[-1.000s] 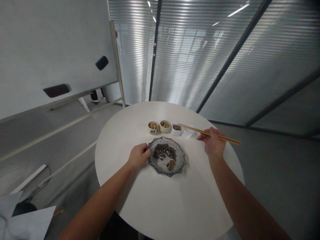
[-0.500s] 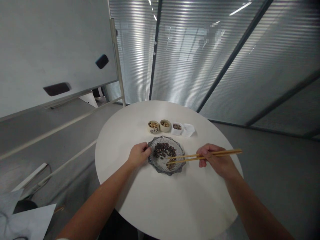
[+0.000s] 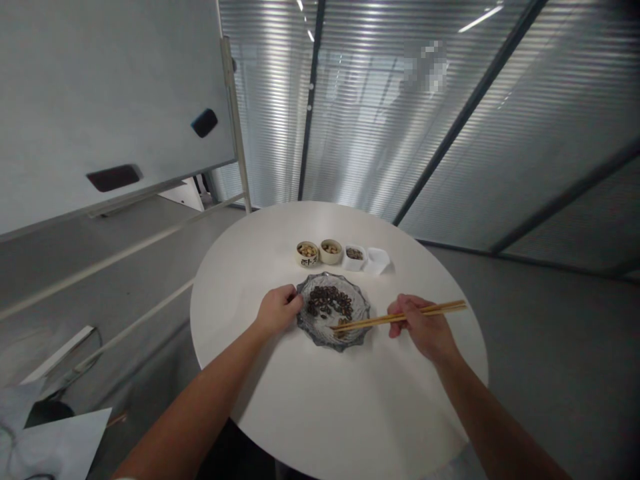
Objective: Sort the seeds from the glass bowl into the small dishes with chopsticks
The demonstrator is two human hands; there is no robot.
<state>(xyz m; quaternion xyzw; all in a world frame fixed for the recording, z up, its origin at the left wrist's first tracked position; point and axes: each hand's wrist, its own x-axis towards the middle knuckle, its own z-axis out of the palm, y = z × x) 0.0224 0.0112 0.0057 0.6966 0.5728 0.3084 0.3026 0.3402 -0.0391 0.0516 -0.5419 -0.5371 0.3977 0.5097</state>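
Observation:
A clear glass bowl (image 3: 320, 333) with a scalloped rim stands on the round white table (image 3: 300, 400). Dark brown seeds or beans (image 3: 330, 299) lie in its far part, and a few lighter pieces (image 3: 342, 324) lie nearer its front right. My left hand (image 3: 278, 309) grips the bowl's left rim between thumb and fingers. Wooden chopsticks (image 3: 383, 320) are held in my right hand (image 3: 419, 321), to the right of the bowl. Their tips are close together inside the bowl by the lighter pieces; whether something is pinched between them is too small to tell.
Behind the bowl stand two small round cups (image 3: 307, 262) (image 3: 331, 260) with pale nuts, a white dish (image 3: 354, 265) with brownish pieces and another white dish (image 3: 377, 261). A whiteboard (image 3: 110, 100) stands at left. Ribbed glass panels (image 3: 360, 133) rise behind the table.
The chopsticks have closed from spread apart to nearly together, their tips still in the bowl. My right hand has moved slightly left. My left hand stays on the rim.

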